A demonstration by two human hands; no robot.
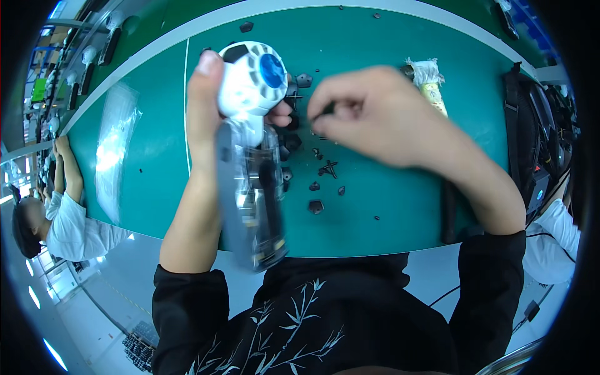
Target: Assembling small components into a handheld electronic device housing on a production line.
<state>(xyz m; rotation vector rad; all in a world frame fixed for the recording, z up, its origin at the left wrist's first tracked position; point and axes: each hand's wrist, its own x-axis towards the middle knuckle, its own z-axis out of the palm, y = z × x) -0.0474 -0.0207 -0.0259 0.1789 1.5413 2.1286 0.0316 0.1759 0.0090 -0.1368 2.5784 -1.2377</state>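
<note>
My left hand [203, 100] is wrapped round a device with a white ball-shaped head [240, 94], a round blue cover on it and a long grey, partly clear body. It is raised above the green table, its body pointing down towards me. Right of it, my right hand [369, 112] is closed in a pinch, slightly blurred. Something small and dark shows at its fingertips, too unclear to name. Between and below the hands lie several small black pieces, among them a five-sided piece [316, 206] and a cross-shaped piece [328, 169].
Clear plastic bags [112, 153] lie on the table's left. A tool with a white-wrapped head [427, 72] lies at the right; my forearm passes over that area, and a black handle [449, 212] shows below. Further right is a black bag [528, 125]. Other people sit at both sides.
</note>
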